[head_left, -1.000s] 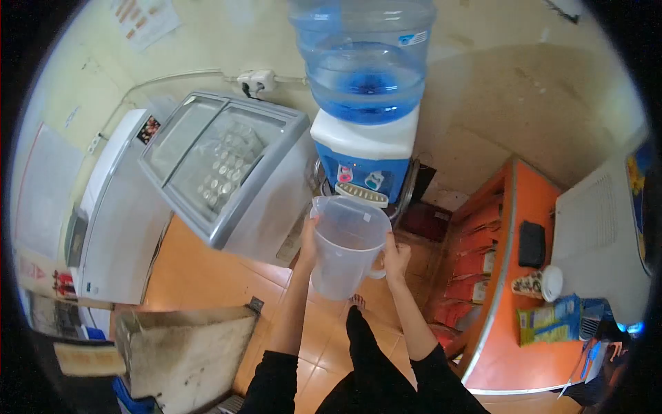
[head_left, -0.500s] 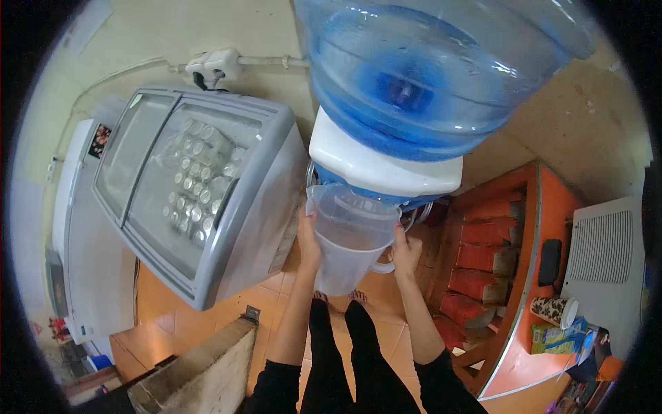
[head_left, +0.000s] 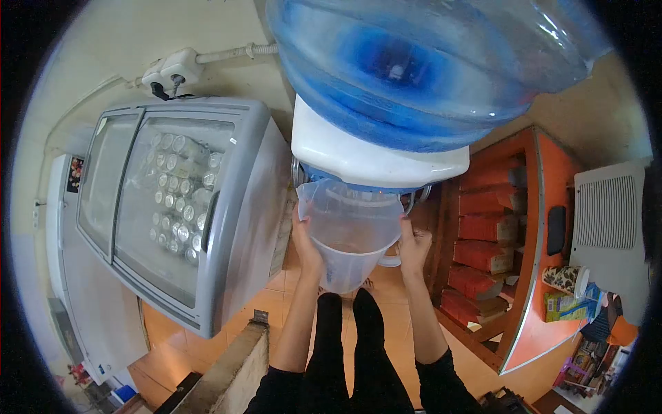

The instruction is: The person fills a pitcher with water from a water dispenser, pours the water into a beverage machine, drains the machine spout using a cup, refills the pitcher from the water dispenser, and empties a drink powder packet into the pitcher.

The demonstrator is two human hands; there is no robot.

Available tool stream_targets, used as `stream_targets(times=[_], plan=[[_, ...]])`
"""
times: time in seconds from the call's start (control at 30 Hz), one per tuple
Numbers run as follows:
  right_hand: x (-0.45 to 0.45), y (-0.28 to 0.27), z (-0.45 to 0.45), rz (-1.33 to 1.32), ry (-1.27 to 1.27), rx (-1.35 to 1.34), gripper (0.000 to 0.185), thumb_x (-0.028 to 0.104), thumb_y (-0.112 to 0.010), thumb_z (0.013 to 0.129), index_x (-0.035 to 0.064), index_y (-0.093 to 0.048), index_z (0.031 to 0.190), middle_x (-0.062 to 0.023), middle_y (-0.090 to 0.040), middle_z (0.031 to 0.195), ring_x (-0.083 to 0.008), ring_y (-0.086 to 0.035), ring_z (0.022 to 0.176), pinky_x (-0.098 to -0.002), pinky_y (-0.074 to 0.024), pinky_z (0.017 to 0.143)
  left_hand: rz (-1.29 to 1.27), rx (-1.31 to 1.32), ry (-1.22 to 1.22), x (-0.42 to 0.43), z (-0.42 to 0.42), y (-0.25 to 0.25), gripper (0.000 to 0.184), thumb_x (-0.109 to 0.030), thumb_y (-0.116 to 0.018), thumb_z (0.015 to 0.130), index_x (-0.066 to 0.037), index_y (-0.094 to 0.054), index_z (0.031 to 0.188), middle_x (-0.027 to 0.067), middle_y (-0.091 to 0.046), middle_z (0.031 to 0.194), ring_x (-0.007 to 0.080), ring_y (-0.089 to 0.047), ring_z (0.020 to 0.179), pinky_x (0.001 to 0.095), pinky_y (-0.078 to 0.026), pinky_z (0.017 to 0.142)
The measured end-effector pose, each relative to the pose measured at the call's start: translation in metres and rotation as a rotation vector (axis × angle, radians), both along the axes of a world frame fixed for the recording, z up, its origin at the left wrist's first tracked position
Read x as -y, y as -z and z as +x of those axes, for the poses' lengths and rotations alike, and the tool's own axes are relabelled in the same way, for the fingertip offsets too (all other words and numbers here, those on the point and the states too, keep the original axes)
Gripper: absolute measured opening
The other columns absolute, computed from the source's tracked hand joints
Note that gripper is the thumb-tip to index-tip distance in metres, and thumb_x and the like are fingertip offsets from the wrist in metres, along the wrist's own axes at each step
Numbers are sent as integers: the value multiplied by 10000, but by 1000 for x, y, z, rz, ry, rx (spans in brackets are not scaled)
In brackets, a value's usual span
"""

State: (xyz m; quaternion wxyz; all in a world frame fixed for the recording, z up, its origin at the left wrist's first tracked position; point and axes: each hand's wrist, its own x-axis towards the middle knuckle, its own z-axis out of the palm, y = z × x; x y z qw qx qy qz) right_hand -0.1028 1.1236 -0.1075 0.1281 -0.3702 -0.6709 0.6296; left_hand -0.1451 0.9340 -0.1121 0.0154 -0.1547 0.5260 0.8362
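The left hand [head_left: 307,248] and right hand [head_left: 414,252] grip a translucent pitcher [head_left: 348,231] between them, each pressed to one side near the rim; how the far fingers lie cannot be told. The pitcher is directly between the palms, so neither hand is nearer its body, but the left is nearer the spout [head_left: 304,194] and the right nearer the handle [head_left: 390,261]. It stands in front of the person, over the feet, its mouth just below the white front of the water dispenser [head_left: 376,162]; whether the two touch is unclear. The spout points to the person's left, the handle to the right. The pitcher's long axis runs roughly upright, open mouth up, base toward the floor [head_left: 389,310].
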Motion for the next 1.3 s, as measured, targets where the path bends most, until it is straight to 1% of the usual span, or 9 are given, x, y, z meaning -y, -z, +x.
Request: stream_targets(times=[0.3, 0.37, 0.5, 0.57, 0.6, 0.67, 1.0, 1.07, 1.3], plan=[[1, 7, 2, 71, 28, 23, 515, 329, -677, 859, 95, -442, 464, 42, -418, 457, -51, -341, 376, -249, -205, 362, -32, -20, 39, 3, 2, 7, 535, -388, -324, 947, -38, -443, 1334, 124, -484, 1320, 259, -436, 1225, 395, -340, 1031], [6, 0, 0, 51, 83, -19, 510, 354, -675, 858, 85, -471, 477, 41, -426, 464, -48, -348, 388, -246, -209, 366, 30, -21, 4, 4, -1, 13, 516, -265, -349, 907, -9, -388, 1353, 133, -468, 1337, 250, -418, 1243, 371, -301, 1056], [-2, 12, 2, 91, 39, 42, 513, 377, -667, 864, 81, -485, 487, 42, -424, 463, -48, -349, 391, -244, -209, 366, 28, 33, -40, 0, 0, 10, 519, -274, -352, 899, -14, -396, 1346, 131, -485, 1317, 246, -430, 1230, 369, -316, 1046], [-2, 10, 2, 146, 24, 73, 526, 393, -641, 883, 91, -468, 488, 43, -413, 459, -48, -350, 389, -248, -213, 361, -2, -12, -27, 2, 0, 17, 595, -458, -320, 936, -29, -445, 1329, 111, -476, 1322, 258, -421, 1243, 390, -340, 1030], [-1, 10, 1, 144, 27, 75, 526, 393, -641, 883, 91, -468, 488, 43, -413, 459, -48, -350, 389, -248, -213, 361, -4, -11, -23, 3, 1, 20, 595, -458, -320, 936, -29, -445, 1329, 111, -476, 1322, 258, -421, 1243, 390, -340, 1030], [2, 8, 0, 149, 56, 9, 548, 410, -607, 904, 94, -445, 486, 43, -398, 453, -51, -352, 380, -255, -220, 355, 25, -13, -3, 1, 0, 7, 487, -273, -331, 902, -16, -454, 1297, 131, -502, 1292, 242, -439, 1218, 368, -333, 1032], [2, 6, 0, 203, 86, 50, 616, 442, -578, 913, 89, -371, 453, 23, -373, 429, -73, -351, 361, -266, -239, 341, -1, -21, -13, 0, 1, 8, 491, -289, -282, 923, -26, -464, 1295, 131, -511, 1280, 242, -434, 1224, 371, -318, 1043], [3, 6, -1, 189, 95, 104, 734, 508, -546, 905, -64, -390, 472, -39, -308, 415, -122, -297, 435, -386, -264, 435, -64, -28, -22, 2, -1, 15, 494, -288, -273, 924, -31, -458, 1302, 130, -506, 1295, 241, -428, 1234, 373, -303, 1057], [3, 12, 0, 166, 106, 86, 724, 500, -536, 913, -49, -367, 472, -41, -301, 421, -127, -286, 437, -398, -247, 433, -81, -22, -31, 0, -2, 16, 503, -284, -262, 931, -14, -453, 1310, 136, -494, 1330, 240, -427, 1241, 371, -286, 1070]])
